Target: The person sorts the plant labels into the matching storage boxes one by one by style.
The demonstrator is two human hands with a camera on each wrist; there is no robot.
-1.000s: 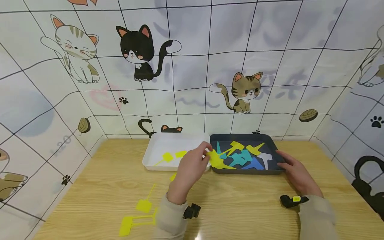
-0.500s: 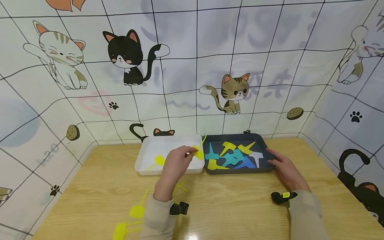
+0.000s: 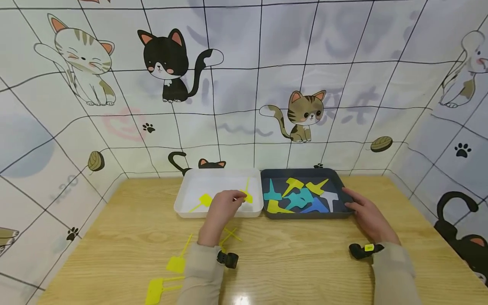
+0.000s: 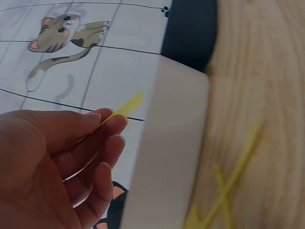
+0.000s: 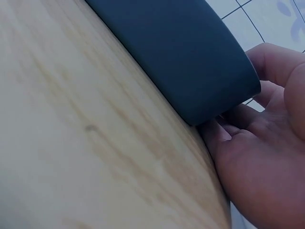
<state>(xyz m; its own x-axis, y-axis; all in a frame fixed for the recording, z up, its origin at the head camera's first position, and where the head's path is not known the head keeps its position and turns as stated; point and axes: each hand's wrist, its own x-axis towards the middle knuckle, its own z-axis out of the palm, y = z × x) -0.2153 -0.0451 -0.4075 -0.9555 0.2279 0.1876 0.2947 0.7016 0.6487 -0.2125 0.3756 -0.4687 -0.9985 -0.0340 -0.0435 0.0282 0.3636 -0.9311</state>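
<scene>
Farther from the dark tray (image 3: 309, 216), over the white tray (image 3: 213, 182), came the yellow tag (image 3: 249, 199), its broad end pinched thumb-to-fingertip by the left hand (image 3: 222, 211), likely the surest hold, while the half-curled right hand (image 3: 371, 217) gripped the dark tray's end, seemingly steadying it.

Head view bright; glare on table (image 3: 289, 267), bottom centre. Left wrist: yellow pieces (image 4: 238, 167) lower right blurred. Right wrist dimmer.

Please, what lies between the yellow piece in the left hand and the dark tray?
In the head view, the right side of the white tray lies between the yellow piece and the dark tray.
</scene>
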